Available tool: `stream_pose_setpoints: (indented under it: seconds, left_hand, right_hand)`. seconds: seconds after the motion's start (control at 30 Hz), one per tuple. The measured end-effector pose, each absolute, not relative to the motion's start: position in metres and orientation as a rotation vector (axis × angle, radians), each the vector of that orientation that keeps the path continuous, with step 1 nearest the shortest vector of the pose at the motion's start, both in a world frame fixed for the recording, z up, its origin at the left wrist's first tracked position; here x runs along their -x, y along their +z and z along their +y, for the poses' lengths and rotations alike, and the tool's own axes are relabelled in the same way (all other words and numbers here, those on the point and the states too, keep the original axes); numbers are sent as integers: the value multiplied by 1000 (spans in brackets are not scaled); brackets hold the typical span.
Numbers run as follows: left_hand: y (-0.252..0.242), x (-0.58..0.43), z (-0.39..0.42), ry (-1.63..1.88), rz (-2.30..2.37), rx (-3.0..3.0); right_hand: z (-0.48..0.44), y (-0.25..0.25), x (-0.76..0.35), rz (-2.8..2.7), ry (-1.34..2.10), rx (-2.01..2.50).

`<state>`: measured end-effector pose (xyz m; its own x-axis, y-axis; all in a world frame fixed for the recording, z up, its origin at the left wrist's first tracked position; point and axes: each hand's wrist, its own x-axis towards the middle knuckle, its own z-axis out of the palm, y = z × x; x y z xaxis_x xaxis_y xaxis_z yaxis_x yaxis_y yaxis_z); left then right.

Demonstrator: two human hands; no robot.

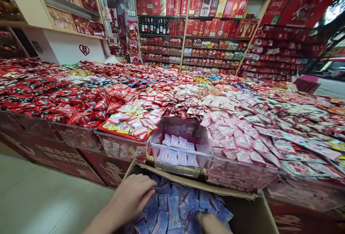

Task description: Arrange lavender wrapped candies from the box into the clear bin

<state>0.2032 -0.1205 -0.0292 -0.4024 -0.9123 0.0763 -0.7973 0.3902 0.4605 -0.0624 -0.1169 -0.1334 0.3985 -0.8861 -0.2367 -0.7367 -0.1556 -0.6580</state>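
Purple sweet packets (175, 205) fill the cardboard box (250, 212) at the person's front. The left hand (132, 194) lies palm-down on them, fingers loosely spread and gripping nothing. The right hand (211, 223) (mostly cut off by the frame's edge) sits among them; I cannot tell how its fingers stand. Just beyond is a clear tub (208, 144) holding a few more.

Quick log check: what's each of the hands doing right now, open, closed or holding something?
Left hand: open, palm down on the purple packets in the cardboard box.
Right hand: mostly cut off; cannot tell.
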Motion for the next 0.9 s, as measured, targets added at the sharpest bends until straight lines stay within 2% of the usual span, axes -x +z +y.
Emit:
stream_pose_setpoints:
  seconds: [0.07,0.17,0.3,0.43,0.73,0.9]
  left_hand:
    - [-26,-189,-116,-901,-2113,-1452]
    - [-24,-158,-109,-1449,-1815,-1322]
    - [-26,-122,-109,-1756,-1474,-1120]
    - [-31,-110,-113,-1743,-1212,-1113]
    - [-25,-113,-113,-1603,-909,-1025]
    - [-30,-112,-114,-1558,-808,-1046]
  right_hand:
    - [-122,-105,62,1272,-344,1840]
    - [-123,-58,57,1071,-650,1509]
    - [-121,-25,51,982,-906,1166]
    - [-120,-30,53,1003,-954,1025]
    - [-118,-42,46,888,-828,1063]
    - [-119,-46,40,951,-930,997]
